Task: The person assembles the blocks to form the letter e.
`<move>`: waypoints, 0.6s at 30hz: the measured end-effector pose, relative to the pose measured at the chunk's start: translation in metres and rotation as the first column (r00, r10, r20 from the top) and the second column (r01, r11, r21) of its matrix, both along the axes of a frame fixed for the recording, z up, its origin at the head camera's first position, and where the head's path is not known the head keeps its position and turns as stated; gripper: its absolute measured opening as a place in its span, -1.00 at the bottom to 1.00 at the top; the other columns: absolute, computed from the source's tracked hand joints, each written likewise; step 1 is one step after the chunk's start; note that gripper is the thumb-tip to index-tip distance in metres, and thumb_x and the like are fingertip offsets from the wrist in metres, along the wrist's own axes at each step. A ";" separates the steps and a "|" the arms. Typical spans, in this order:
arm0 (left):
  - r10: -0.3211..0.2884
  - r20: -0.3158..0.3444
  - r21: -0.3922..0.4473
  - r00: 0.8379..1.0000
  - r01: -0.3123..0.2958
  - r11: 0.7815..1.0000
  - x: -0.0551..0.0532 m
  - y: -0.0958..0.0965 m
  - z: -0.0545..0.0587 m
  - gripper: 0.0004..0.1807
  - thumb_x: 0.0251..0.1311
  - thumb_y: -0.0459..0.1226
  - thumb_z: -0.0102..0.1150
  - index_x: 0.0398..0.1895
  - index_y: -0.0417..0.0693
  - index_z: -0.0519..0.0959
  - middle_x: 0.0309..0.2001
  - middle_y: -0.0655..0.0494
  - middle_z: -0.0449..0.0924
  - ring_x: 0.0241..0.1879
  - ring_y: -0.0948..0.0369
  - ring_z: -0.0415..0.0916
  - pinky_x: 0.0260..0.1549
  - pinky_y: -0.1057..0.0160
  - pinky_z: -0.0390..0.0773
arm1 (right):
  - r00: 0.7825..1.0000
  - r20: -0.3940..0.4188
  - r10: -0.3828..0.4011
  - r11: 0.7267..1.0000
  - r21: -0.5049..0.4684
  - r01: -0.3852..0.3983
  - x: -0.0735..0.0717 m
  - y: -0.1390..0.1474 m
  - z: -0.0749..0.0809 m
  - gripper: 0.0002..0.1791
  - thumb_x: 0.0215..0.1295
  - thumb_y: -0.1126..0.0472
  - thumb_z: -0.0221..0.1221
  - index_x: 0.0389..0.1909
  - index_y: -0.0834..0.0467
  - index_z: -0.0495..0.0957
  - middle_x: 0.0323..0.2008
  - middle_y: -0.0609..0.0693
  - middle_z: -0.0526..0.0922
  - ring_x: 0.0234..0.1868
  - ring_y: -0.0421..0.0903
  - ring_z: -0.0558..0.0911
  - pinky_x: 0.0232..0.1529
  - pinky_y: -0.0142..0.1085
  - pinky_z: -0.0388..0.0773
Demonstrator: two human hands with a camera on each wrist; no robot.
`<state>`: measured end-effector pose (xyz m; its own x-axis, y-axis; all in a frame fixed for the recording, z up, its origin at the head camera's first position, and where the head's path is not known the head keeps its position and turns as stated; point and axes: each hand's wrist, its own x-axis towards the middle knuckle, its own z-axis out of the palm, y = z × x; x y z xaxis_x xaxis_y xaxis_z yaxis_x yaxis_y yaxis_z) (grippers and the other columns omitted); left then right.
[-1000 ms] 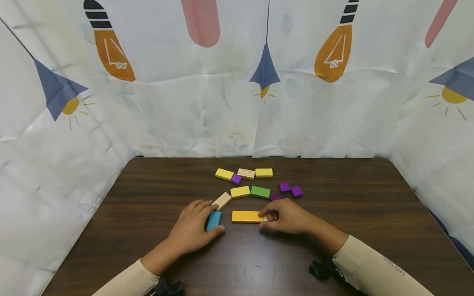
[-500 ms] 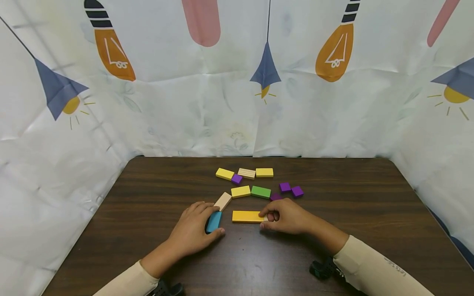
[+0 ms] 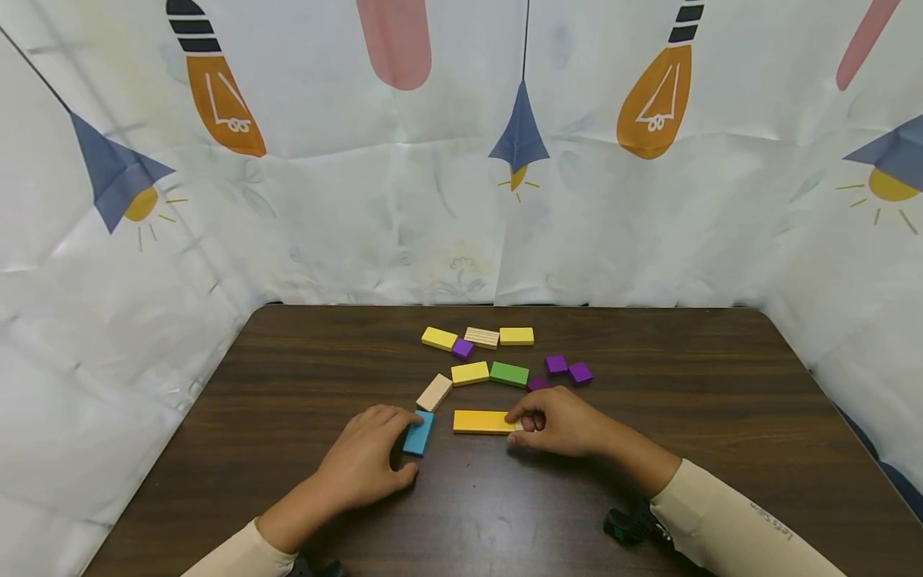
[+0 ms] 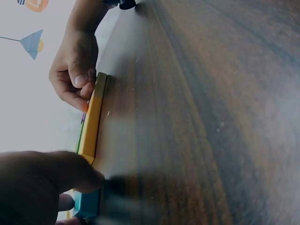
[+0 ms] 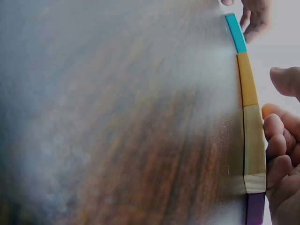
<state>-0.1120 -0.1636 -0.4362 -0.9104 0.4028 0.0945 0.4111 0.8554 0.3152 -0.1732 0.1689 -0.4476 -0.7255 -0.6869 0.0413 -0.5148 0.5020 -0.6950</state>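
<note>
My left hand (image 3: 368, 457) lies beside a flat blue block (image 3: 418, 434) on the table, index fingertip at its upper left corner. The thumb stands away from the block's near end. My right hand (image 3: 558, 421) stays at the right end of a yellow-orange block (image 3: 481, 421), its fingers loosely curled. A plain wooden block (image 5: 254, 140) runs on from the yellow-orange one; the head view shows only a sliver of it under the right hand. In the right wrist view, the curled fingertips are close against this wooden block, with the thumb (image 5: 286, 82) apart from it.
Beyond the hands, a beige block (image 3: 434, 393), a yellow block (image 3: 470, 373) and a green block (image 3: 509, 374) form a curve. Farther back lie two yellow blocks and a striped wooden block (image 3: 481, 337). Several purple blocks (image 3: 580, 373) are scattered about. A printed curtain hangs behind the table.
My left hand has loosened and drawn back to the left, its thumb leaving the blue block's near right side and uncovering more of it. The right hand has stayed still.
</note>
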 end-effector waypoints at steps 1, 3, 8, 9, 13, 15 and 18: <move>0.003 -0.008 0.002 1.000 -0.003 1.000 0.000 0.001 -0.001 -0.39 -0.02 -0.09 0.56 0.15 0.03 0.61 0.11 0.11 0.61 0.21 0.01 0.46 0.21 -0.21 0.39 | 1.000 -0.002 0.000 1.000 -0.001 0.000 0.000 0.000 0.000 -0.69 0.32 -0.01 0.40 -0.05 0.09 0.74 -0.48 -0.29 0.51 -0.48 -0.34 0.42 -0.37 -0.36 0.49; 0.011 -0.025 0.005 1.000 -0.011 1.000 0.000 0.002 -0.002 -0.42 -0.01 -0.09 0.57 0.12 0.03 0.63 0.09 0.12 0.62 0.19 0.02 0.48 0.20 -0.20 0.40 | 1.000 -0.004 0.000 1.000 0.001 0.000 0.000 0.001 0.000 -0.69 0.32 -0.01 0.40 -0.05 0.09 0.74 -0.48 -0.29 0.52 -0.48 -0.34 0.43 -0.37 -0.36 0.49; 0.038 -0.049 0.005 0.998 -0.037 0.999 0.000 0.004 -0.004 -0.46 -0.01 -0.07 0.60 0.06 0.04 0.66 0.04 0.12 0.65 0.15 0.01 0.51 0.19 -0.19 0.41 | 1.000 -0.006 0.002 1.000 -0.001 -0.002 -0.001 0.000 -0.001 -0.70 0.32 -0.01 0.40 -0.06 0.08 0.74 -0.48 -0.29 0.52 -0.47 -0.34 0.44 -0.38 -0.37 0.49; 0.042 -0.054 0.004 0.998 -0.042 0.999 0.000 0.005 -0.004 -0.46 -0.01 -0.06 0.60 0.05 0.04 0.66 0.04 0.11 0.65 0.14 0.01 0.51 0.19 -0.18 0.41 | 1.000 -0.005 0.002 1.000 -0.004 -0.002 -0.001 0.000 -0.001 -0.69 0.32 -0.01 0.40 -0.06 0.09 0.74 -0.48 -0.29 0.52 -0.47 -0.34 0.44 -0.38 -0.37 0.49; 0.051 -0.074 -0.002 0.996 -0.052 0.999 -0.001 0.007 -0.006 -0.47 -0.01 -0.02 0.61 0.03 0.04 0.67 0.02 0.10 0.66 0.12 0.00 0.53 0.19 -0.16 0.42 | 1.000 -0.007 0.004 1.000 -0.008 -0.004 0.000 0.000 -0.001 -0.69 0.32 -0.01 0.39 -0.06 0.09 0.74 -0.47 -0.29 0.52 -0.47 -0.33 0.44 -0.38 -0.36 0.49; 0.054 -0.085 -0.008 0.995 -0.054 0.998 -0.002 0.007 -0.006 -0.46 -0.02 0.00 0.61 0.03 0.05 0.67 0.01 0.10 0.67 0.11 0.00 0.53 0.18 -0.15 0.43 | 1.000 -0.011 0.005 1.000 -0.007 -0.005 0.000 0.000 -0.001 -0.70 0.32 -0.01 0.39 -0.05 0.09 0.74 -0.47 -0.29 0.52 -0.47 -0.33 0.44 -0.38 -0.37 0.49; 0.054 -0.096 -0.008 0.994 -0.055 0.998 -0.002 0.008 -0.007 -0.46 -0.03 0.02 0.61 0.02 0.05 0.67 -0.01 0.10 0.67 0.09 0.01 0.54 0.17 -0.15 0.44 | 1.000 -0.015 0.003 1.000 0.001 -0.003 -0.001 0.000 0.000 -0.70 0.32 0.01 0.40 -0.05 0.08 0.75 -0.48 -0.29 0.52 -0.48 -0.34 0.44 -0.39 -0.37 0.49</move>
<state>-0.1142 -0.1559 -0.4430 -0.9179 0.3545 0.1782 0.3919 0.8804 0.2669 -0.1742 0.1693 -0.4481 -0.7228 -0.6891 0.0510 -0.5263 0.5012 -0.6868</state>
